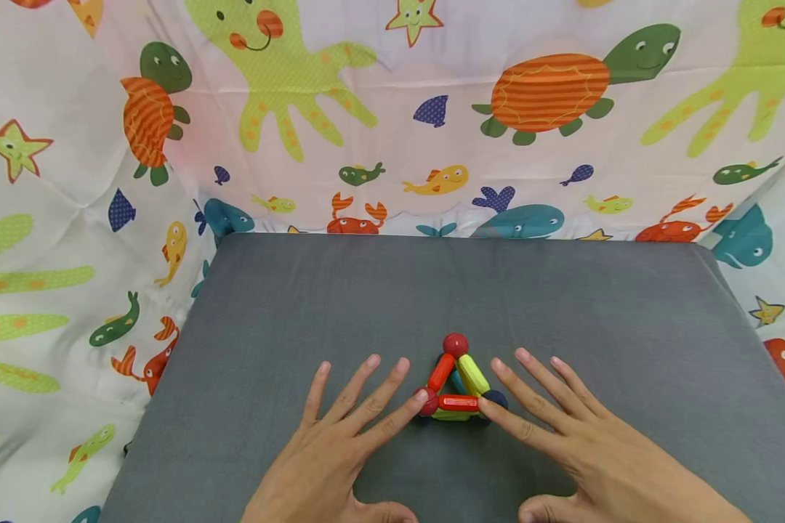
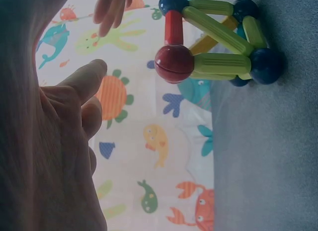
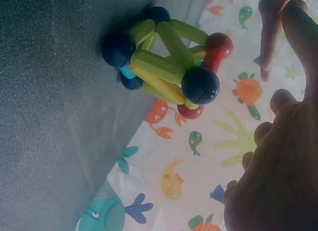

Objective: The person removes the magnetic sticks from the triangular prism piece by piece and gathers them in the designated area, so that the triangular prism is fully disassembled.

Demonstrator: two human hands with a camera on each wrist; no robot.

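Note:
A toy frame of rods and balls [image 1: 459, 403] stands on the grey table, joining red, lime and yellow rods with red and dark blue balls. My left hand [image 1: 347, 443] hovers to its left with fingers spread, and my right hand [image 1: 582, 447] mirrors it on the right. From the head view both index fingertips overlap the frame's top edge. The left wrist view shows a gap between my left hand [image 2: 74, 116] and the frame [image 2: 221, 63]. In the right wrist view the frame [image 3: 156, 67] likewise sits apart from my right hand [image 3: 283, 156].
The grey tabletop [image 1: 340, 290] stretches behind and to both sides of the toy. Behind it and at the sides hangs a white cloth [image 1: 392, 94] printed with sea animals, meeting the table's far edge.

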